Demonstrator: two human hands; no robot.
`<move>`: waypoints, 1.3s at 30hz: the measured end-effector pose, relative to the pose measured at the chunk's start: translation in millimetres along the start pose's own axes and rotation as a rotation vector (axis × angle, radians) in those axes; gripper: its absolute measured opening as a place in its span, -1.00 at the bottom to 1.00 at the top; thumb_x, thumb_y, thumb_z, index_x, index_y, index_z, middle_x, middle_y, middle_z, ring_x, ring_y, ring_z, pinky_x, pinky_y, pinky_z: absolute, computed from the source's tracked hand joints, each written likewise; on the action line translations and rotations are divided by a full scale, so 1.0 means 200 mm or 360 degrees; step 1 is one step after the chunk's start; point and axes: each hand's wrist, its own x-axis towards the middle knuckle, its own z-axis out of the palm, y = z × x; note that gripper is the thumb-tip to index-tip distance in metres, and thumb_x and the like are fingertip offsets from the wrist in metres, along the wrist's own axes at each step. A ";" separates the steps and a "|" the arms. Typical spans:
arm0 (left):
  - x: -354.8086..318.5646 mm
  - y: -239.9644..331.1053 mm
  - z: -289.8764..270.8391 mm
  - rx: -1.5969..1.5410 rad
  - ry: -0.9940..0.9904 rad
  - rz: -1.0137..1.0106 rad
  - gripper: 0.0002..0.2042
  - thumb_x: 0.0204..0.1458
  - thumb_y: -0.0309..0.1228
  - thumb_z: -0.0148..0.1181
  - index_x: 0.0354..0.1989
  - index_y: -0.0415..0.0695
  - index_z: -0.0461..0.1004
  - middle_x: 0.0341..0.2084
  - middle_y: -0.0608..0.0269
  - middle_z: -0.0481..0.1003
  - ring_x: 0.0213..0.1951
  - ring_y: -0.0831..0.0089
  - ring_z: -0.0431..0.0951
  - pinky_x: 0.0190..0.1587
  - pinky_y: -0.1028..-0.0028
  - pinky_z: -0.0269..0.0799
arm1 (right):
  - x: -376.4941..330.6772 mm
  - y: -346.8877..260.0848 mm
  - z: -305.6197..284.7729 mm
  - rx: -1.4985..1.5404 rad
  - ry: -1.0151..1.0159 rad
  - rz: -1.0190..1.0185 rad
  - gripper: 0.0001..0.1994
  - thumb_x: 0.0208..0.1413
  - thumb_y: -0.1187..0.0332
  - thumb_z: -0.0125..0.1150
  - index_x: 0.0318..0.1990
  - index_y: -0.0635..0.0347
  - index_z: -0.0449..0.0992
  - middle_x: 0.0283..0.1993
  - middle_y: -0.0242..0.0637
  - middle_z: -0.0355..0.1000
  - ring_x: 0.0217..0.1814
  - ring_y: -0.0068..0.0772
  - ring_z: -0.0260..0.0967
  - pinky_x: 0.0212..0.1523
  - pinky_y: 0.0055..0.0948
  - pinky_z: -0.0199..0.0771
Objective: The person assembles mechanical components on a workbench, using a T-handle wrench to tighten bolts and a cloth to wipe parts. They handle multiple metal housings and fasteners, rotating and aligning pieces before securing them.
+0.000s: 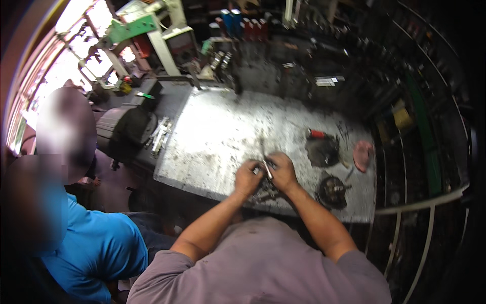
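Standing amid a cluttered workshop (253, 58), one stained metal table (202, 137) carried one pink object (362, 156). Above its near edge, right hand (282, 172) gripped one slim rod (268, 169); left hand (248, 177) curled, hold indeterminable.

Can see a person in a blue shirt (104, 248) at left, blue cylinders (232, 24) beside red ones (255, 29) at the back, and a green-and-white item (146, 95) left of the pale worktop (207, 126); can also spot a pink object (362, 156) near its right edge
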 end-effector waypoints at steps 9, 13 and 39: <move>0.03 0.00 -0.04 0.0168 -0.0322 0.0294 -0.72 0.29 -0.40 0.23 0.10 -0.23 0.63 0.14 -0.14 0.47 0.19 -0.10 0.53 0.27 0.13 0.46 | 0.00 0.07 -0.03 0.0180 -0.0388 0.0120 -0.73 0.19 0.41 0.36 0.04 0.16 0.72 0.16 -0.07 0.62 0.39 0.11 0.41 0.65 0.02 0.10; 0.03 -0.03 -0.02 0.0111 -0.0321 0.0272 -0.70 0.26 -0.41 0.22 0.11 -0.22 0.63 0.05 -0.13 0.48 0.13 -0.11 0.53 0.24 0.13 0.46 | 0.03 0.12 -0.03 0.0454 -0.0443 0.0141 -0.86 0.18 0.38 0.39 -0.15 0.14 0.77 -0.09 -0.17 0.69 0.30 0.09 0.49 0.65 -0.02 0.11; -0.03 -0.03 0.00 -0.0161 -0.0056 0.0077 -0.69 0.20 -0.42 0.29 0.08 -0.24 0.66 -0.03 -0.01 0.67 0.01 0.21 0.70 0.11 0.29 0.58 | 0.07 0.16 -0.01 0.0494 -0.0406 -0.0042 -0.71 -0.03 0.45 0.57 -0.10 0.22 0.76 -0.01 -0.01 0.63 0.38 0.18 0.41 0.55 0.07 0.25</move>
